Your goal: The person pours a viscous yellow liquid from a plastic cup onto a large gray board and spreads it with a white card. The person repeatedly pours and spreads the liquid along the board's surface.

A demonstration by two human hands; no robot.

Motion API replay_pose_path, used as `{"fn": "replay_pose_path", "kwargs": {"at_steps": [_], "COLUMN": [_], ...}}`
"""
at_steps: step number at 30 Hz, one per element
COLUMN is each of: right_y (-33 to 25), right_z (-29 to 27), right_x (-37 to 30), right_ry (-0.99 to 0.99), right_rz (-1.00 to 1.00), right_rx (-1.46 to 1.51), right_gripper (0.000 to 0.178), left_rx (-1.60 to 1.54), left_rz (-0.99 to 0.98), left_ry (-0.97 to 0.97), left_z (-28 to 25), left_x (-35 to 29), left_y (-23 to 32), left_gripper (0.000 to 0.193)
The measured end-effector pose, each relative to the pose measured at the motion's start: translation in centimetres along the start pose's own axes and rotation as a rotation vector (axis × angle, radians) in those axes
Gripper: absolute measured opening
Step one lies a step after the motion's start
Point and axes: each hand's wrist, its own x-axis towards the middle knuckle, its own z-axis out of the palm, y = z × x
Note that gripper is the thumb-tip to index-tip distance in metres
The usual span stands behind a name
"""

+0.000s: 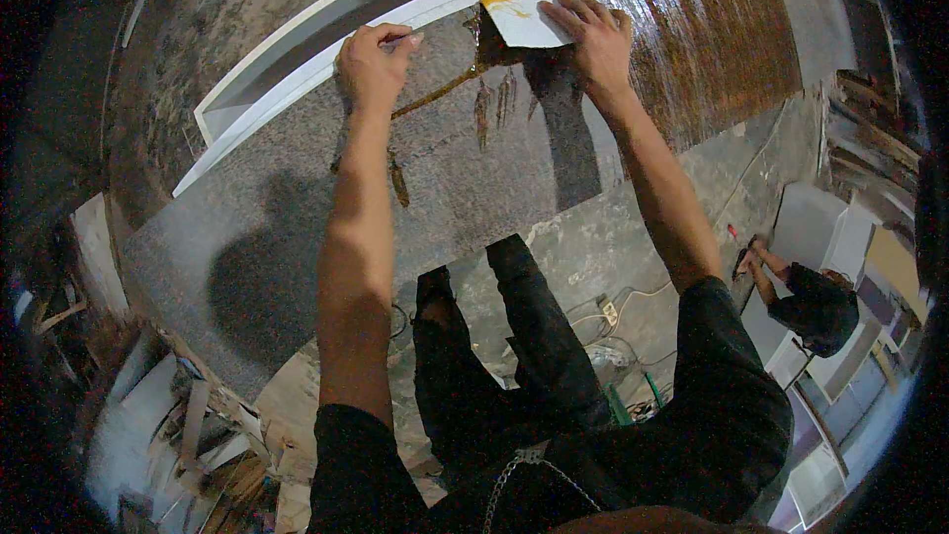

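My right hand [601,44] grips a flat white spreader [534,22] whose far edge is smeared with yellow glue. It lies against a long grey sheet [435,178]. Right of that hand, the sheet carries a glossy brown coat of glue [712,40] with streaks. A dark wet patch, a thin trail and several drips show between my hands. At the sheet's far edge my left hand [374,67] is closed, thumb and fingers pinched together. What it pinches, if anything, is too small to make out.
A white curved-looking edge strip [257,129] runs along the sheet's far side. On the right a person in dark clothing [816,311] is bent over near white panels [820,218]. Cables and a socket [609,312] lie on the floor. Scrap boards [193,425] fill the lower left.
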Motion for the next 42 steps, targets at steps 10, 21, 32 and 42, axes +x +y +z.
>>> {"fn": "replay_pose_path", "kwargs": {"at_steps": [10, 21, 32, 42], "right_y": [0.5, 1.9, -1.3, -7.2], "right_z": [-4.4, -10.3, -15.7, -3.4], "right_x": [-5.9, -24.3, -24.9, -4.9], "right_ry": [-0.237, -0.342, -0.139, 0.098], "right_rz": [-0.046, 0.074, 0.304, 0.052], "right_rx": [0.002, 0.03, 0.354, 0.125], "right_gripper": [0.054, 0.063, 0.048, 0.051], "left_rx": [0.047, 0.07, 0.097, 0.171], "left_rz": [-0.035, 0.009, 0.04, 0.114], "left_ry": [-0.02, -0.047, -0.022, 0.021], "left_z": [0.0, 0.4, -2.3, -5.3], "left_x": [0.1, 0.8, -0.7, -1.5], "left_y": [0.4, -0.4, -0.5, -4.1], "left_gripper": [0.023, 0.023, 0.029, 0.028]}}
